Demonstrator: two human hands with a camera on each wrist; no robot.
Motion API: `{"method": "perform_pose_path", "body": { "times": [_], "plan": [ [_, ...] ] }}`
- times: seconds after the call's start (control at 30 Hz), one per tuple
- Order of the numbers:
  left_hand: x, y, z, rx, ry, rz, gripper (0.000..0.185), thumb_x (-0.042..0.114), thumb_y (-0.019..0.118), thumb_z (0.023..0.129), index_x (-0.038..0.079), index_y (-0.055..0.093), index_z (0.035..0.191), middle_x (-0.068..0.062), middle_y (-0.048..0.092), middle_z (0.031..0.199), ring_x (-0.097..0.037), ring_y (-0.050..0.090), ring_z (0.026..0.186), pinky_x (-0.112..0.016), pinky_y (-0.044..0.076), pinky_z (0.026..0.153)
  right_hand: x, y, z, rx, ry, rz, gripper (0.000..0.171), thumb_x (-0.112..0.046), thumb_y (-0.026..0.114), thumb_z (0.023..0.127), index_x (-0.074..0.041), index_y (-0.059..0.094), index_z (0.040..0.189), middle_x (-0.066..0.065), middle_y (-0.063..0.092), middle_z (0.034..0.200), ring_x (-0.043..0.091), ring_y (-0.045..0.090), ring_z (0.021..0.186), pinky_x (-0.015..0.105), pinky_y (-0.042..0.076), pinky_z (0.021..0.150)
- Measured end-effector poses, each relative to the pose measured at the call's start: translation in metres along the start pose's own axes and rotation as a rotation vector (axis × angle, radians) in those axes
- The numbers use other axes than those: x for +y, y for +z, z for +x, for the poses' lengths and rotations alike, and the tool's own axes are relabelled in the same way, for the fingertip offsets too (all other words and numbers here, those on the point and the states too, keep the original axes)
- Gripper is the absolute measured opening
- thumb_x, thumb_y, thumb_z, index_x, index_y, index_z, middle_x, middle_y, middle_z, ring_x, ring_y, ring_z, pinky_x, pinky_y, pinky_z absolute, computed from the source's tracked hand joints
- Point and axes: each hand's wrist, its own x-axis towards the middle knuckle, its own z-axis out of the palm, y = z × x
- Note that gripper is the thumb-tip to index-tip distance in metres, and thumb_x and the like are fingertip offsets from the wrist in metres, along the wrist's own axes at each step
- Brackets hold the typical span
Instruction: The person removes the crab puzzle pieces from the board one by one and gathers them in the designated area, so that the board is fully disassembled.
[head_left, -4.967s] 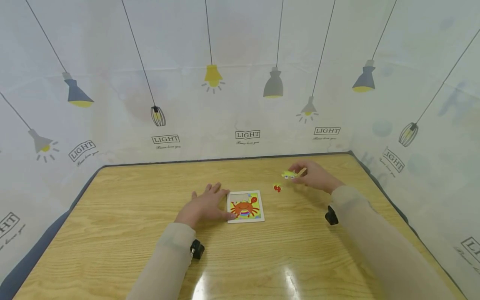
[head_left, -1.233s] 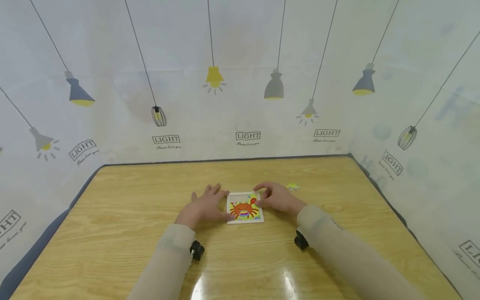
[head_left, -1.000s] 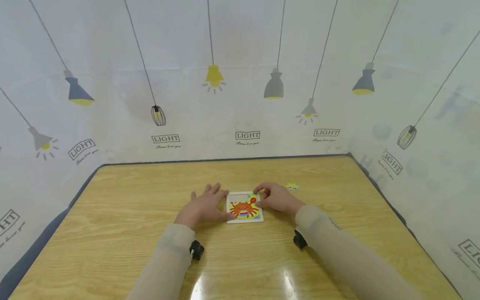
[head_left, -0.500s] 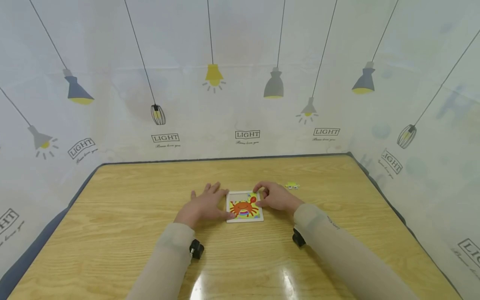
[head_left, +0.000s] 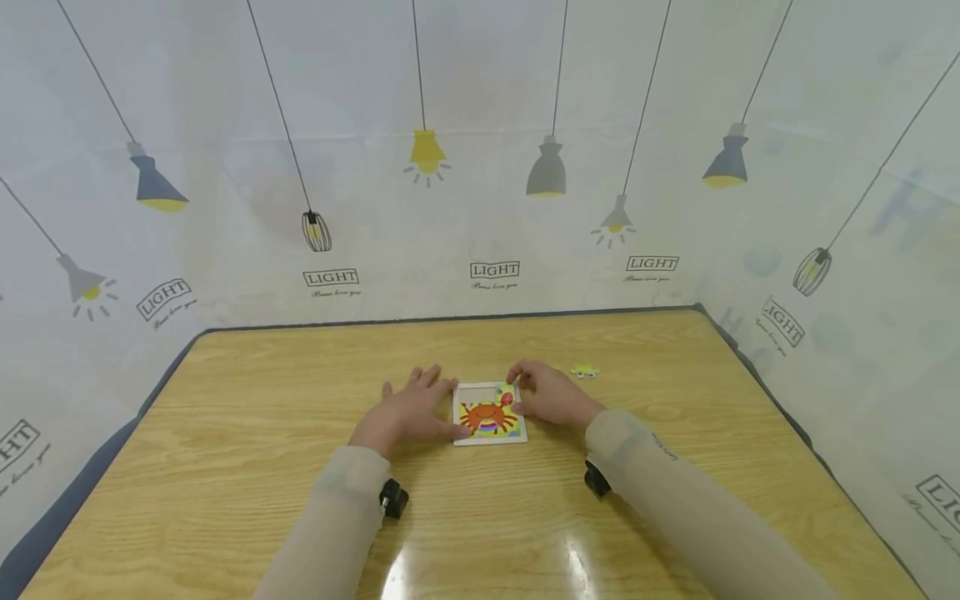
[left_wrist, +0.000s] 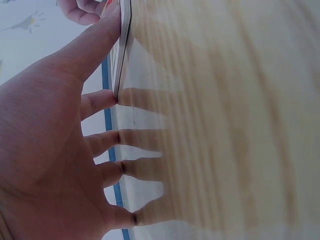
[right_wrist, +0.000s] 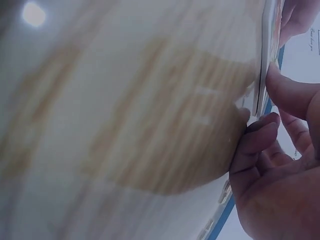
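"Checking the right hand (head_left: 551, 394): what has changed?"

"A few seconds ago it pinched the yellow piece (head_left: 584, 371), off to the right. That piece now lies on the counter (head_left: 300, 467), and the hand is at the puzzle (head_left: 489, 420)."

"State the consequence."

"The yellow piece is not yet fitted. The puzzle lies flat on the counter between the hands, with a gap (head_left: 478, 394) along its far side, toward the left — so the work appears incomplete. The current step looks like steadying or seating, not carrying."

"Report the fingers."

"Right: index bent at the far right corner, thumb on the right edge; together, a narrow grip on the puzzle. No loose piece is visible between them. Left hand (head_left: 408, 414): fingers spread and nearly straight, thumb resting on the left edge, index touching the far left corner — bracing, with nothing grasped."

"Other parts?"

"A yellow speck (head_left: 556, 368) just beyond the right hand. It is mostly hidden; identity cannot be told."
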Motion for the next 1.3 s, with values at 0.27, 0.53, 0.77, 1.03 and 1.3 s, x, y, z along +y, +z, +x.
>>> {"method": "perform_pose_path", "body": {
  "times": [0.27, 0.53, 0.77, 1.03, 1.3],
  "plan": [
    [0.000, 0.001, 0.001, -0.004, 0.011, -0.003, 0.096, 0.069, 0.073, 0.090, 0.024, 0.037, 0.167, -0.013, 0.011, 0.181, -0.043, 0.004, 0.168, -0.083, -0.002, 0.124, -0.002, 0.002, 0.001, -0.001, 0.002, -0.014, 0.036, -0.010, 0.080, 0.094, -0.010, 0.066, 0.128, 0.007, 0.068, 0.120, 0.025, 0.061, 0.115, 0.051, 0.049, 0.112],
    [-0.001, 0.001, 0.002, -0.002, 0.009, 0.000, 0.096, 0.069, 0.073, 0.090, 0.025, 0.037, 0.167, -0.012, 0.011, 0.181, -0.042, 0.003, 0.168, -0.082, -0.001, 0.125, -0.002, 0.003, 0.001, 0.005, -0.018, -0.030, 0.038, -0.011, 0.080, 0.094, -0.008, 0.068, 0.130, 0.008, 0.069, 0.124, 0.025, 0.061, 0.118, 0.051, 0.048, 0.115],
    [-0.001, 0.001, 0.001, 0.010, 0.010, 0.015, 0.097, 0.072, 0.071, 0.090, 0.027, 0.036, 0.167, -0.011, 0.011, 0.181, -0.041, 0.004, 0.168, -0.082, -0.001, 0.125, -0.010, 0.002, -0.003, 0.012, -0.081, -0.101, 0.038, -0.008, 0.078, 0.096, -0.011, 0.068, 0.132, 0.004, 0.071, 0.115, 0.019, 0.064, 0.100, 0.042, 0.056, 0.095],
    [-0.001, 0.001, 0.002, 0.008, 0.005, 0.027, 0.097, 0.072, 0.071, 0.089, 0.028, 0.035, 0.168, -0.011, 0.011, 0.181, -0.042, 0.004, 0.168, -0.082, 0.000, 0.125, -0.007, 0.000, -0.004, 0.034, -0.072, -0.111, 0.030, -0.009, 0.072, 0.100, -0.006, 0.071, 0.131, 0.003, 0.072, 0.108, 0.016, 0.063, 0.096, 0.037, 0.058, 0.090],
    [-0.001, 0.001, 0.001, 0.003, 0.007, 0.013, 0.097, 0.070, 0.072, 0.090, 0.026, 0.035, 0.168, -0.012, 0.011, 0.181, -0.042, 0.003, 0.168, -0.082, -0.001, 0.125, -0.002, -0.001, 0.001, -0.006, -0.029, -0.091, 0.030, -0.022, 0.079, 0.098, -0.007, 0.074, 0.123, 0.004, 0.072, 0.108, 0.017, 0.062, 0.096, 0.038, 0.056, 0.091]
  ]
}}
